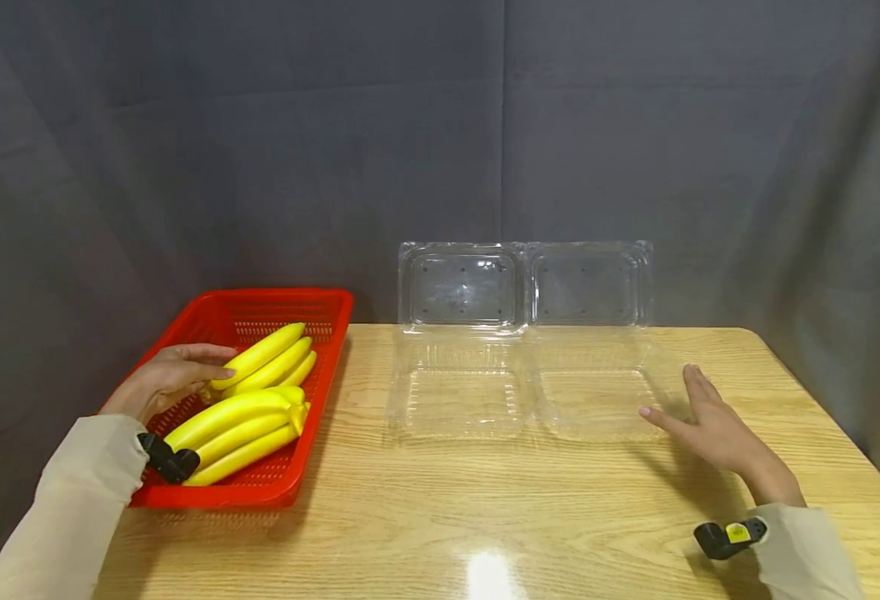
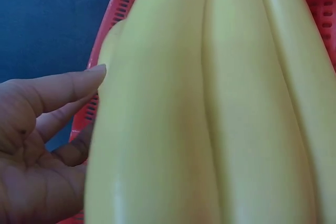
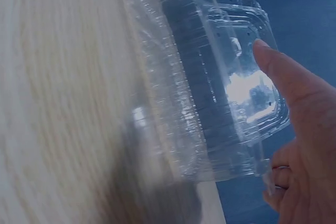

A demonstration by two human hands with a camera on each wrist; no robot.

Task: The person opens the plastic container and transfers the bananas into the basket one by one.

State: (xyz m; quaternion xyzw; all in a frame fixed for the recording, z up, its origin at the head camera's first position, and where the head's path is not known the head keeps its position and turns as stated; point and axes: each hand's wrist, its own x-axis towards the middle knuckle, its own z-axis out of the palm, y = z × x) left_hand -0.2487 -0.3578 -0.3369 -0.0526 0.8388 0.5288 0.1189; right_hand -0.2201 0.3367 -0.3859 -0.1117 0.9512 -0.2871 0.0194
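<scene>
My left hand [image 1: 173, 379] reaches into the red plastic basket [image 1: 341, 350] at the left. Its thumb and fingers are spread at the near end of the far banana bunch [image 1: 278, 362], with the fingertips right at the fruit. A second yellow banana bunch [image 1: 241, 429] lies nearer in the basket and fills most of the left wrist view. At the right, my right hand [image 1: 725, 437] hovers with thumb and fingers apart, holding nothing. Next to it is the right clear plastic clamshell container [image 1: 597, 392], its lid raised. The left clear clamshell [image 1: 458, 400] stands alongside, lid also up.
The wooden table [image 1: 410, 508] carries the basket at its left side and both containers near its back edge. A grey cloth [image 1: 447, 125] hangs behind the table and along its sides.
</scene>
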